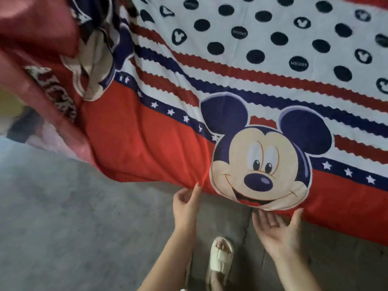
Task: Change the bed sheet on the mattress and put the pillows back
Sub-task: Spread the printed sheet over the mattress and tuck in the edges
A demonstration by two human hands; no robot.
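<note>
Bed sheet (252,91), red border with cartoon mouse print, is lying spread across the mattress, filling the upper and right frame. Left hand (185,203), lower centre, is pinching the sheet's red edge between thumb and fingers. Right hand (277,229), lower right, is lying palm up, fingers straight, fingertips touching the edge. A sandalled foot (220,259) is standing on the grey floor (63,217).
</note>
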